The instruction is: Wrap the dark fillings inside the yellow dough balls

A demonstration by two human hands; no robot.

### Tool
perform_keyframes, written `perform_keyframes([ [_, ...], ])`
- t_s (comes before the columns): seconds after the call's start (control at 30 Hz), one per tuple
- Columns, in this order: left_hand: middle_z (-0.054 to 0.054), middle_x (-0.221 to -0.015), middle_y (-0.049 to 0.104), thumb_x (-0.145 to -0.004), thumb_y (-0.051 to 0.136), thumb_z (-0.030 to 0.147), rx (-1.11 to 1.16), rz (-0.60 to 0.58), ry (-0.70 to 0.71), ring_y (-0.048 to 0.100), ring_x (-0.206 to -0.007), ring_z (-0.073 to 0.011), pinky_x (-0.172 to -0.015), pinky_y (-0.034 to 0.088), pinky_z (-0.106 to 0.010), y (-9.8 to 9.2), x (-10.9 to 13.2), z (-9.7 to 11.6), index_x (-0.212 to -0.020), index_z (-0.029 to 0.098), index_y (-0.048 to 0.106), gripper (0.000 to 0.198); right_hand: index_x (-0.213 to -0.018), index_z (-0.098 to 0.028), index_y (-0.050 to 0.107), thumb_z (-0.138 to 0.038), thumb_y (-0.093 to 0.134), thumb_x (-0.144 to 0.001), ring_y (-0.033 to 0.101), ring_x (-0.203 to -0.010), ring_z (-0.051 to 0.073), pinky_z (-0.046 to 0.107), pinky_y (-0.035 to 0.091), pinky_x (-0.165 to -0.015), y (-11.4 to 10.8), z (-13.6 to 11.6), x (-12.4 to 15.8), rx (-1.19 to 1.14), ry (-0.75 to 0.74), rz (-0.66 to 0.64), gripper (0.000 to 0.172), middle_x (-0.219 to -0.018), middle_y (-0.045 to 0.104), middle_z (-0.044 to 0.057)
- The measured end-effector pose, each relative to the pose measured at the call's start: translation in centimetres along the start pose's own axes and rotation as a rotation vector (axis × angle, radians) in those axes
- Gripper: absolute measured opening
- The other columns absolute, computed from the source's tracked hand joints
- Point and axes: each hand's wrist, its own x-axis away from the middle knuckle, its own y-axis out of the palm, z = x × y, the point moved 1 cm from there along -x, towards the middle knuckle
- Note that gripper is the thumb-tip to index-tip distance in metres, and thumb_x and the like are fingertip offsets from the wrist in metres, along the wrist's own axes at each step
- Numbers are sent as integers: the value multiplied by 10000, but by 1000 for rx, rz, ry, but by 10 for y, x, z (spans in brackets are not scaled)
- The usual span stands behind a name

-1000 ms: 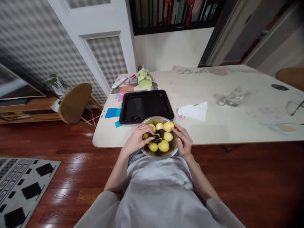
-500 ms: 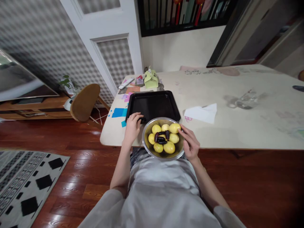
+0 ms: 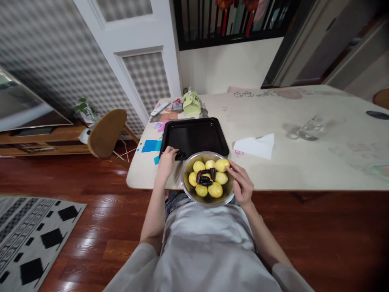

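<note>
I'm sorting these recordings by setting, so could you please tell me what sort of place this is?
Most likely a home's living or dining area: a screen stands on a low wooden cabinet, a patterned rug lies on the floor, and a chair stands by the table.

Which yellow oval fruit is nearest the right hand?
The upper-right yellow oval fruit in the round silver metal bowl; it lies at the right hand, the others farther off.

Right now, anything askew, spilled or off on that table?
One thing: the metal bowl juts past the near edge of the table, with the right hand at its rim; what supports it underneath is hidden. No spill or damage shows.
</note>
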Motion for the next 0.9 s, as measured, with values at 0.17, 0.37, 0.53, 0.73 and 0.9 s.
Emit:
perform_keyframes([
  [0.17,-103,-1086,631,-956,501,62,80,127,-25,664,-998,-231,-960,574,-368,-3,1,-2,-1126,163,767,331,-1473,-302,647,-273,460,-1051,656,-1321,339,548,563,-1061,0,-1,-1,-10,-2,6,462,-1518,631,108],
  [0.37,-63,-1009,603,-972,650,211,360,285,-9,673,-926,-190,-871,643,-326,-23,14,22,-1020,190,791,150,-1464,-281,654,-269,456,-1046,659,-1315,339,565,566,-1053,0,-2,-2,-2,-2,0,463,-1519,629,119],
  [0.53,-58,-1025,672,-935,762,335,730,160,91,721,-945,-185,-843,675,-322,-29,31,70,-994,203,806,151,-1436,-260,676,-311,450,-1049,658,-1319,347,582,570,-1056,0,0,1,9,25,1,451,-1507,637,130],
  [0.73,-64,-942,771,-899,815,282,742,-11,203,736,-921,-213,-876,620,-364,-10,40,97,-912,200,803,84,-1409,-258,697,-331,447,-1050,669,-1303,340,575,578,-1049,0,-1,1,31,36,6,443,-1475,661,135],
  [0.9,-56,-936,776,-899,812,261,651,-61,223,734,-900,-214,-854,590,-347,-8,41,94,-904,194,768,81,-1443,-265,670,-279,456,-1043,664,-1306,336,564,573,-1041,0,-3,-2,8,-4,3,454,-1502,641,131],
])
